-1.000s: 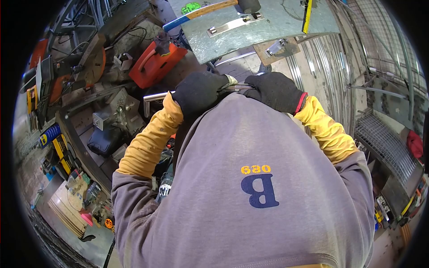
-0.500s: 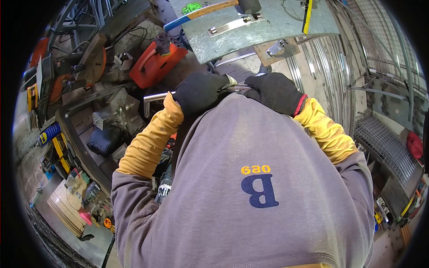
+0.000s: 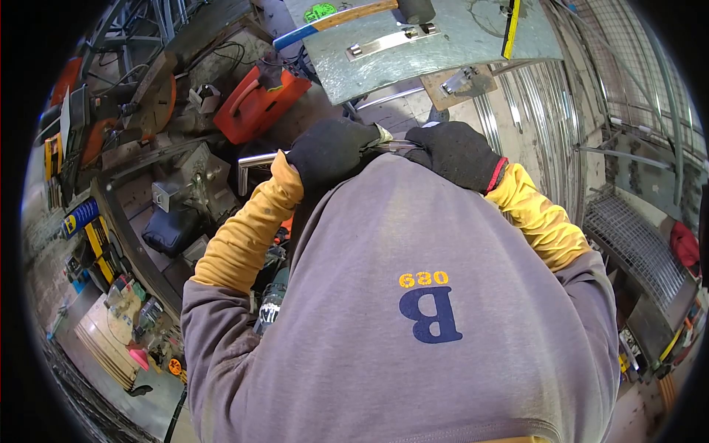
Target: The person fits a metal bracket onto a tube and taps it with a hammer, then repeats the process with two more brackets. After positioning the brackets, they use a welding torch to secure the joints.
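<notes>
A shiny metal tube with a bent end sticks out to the left of my left hand. This hand wears a black glove and is closed around the tube. My right hand, in a black glove with a red cuff edge, is closed on the same metal piece just to the right. A short stretch of metal shows between the two hands, above the grey shirt. The fingertips are partly hidden by the gloves and the shirt.
Ahead stands a metal-topped table with a hammer, a hinged plate and a yellow ruler. A red case lies to the left. Long metal tubes and wire mesh are on the right.
</notes>
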{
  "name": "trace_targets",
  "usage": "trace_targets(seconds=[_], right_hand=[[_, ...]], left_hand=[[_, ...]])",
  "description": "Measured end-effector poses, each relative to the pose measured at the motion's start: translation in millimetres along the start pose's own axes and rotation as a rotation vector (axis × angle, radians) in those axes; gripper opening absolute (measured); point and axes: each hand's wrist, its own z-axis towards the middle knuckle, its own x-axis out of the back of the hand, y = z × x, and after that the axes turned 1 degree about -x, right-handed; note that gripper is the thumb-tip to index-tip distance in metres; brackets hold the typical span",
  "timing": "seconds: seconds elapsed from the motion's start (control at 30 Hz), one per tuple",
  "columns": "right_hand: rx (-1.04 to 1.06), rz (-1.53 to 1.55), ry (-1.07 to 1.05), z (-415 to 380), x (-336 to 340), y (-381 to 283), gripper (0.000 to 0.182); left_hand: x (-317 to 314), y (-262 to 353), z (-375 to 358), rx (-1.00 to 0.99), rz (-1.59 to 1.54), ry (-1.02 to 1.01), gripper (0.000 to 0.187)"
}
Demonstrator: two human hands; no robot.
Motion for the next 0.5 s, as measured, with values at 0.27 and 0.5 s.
trace_targets(seconds=[0.27,0.5], right_hand=[[0.017,0.037,0.018,1,0,1,0.044],[-0.319,0.695,-0.055,-2,25,40,0.048]], left_hand=[[0,-1,1,-0.084,-0.039,0.074,0.034],[66,-25,-15,0.006,-0.006,0.064,0.044]])
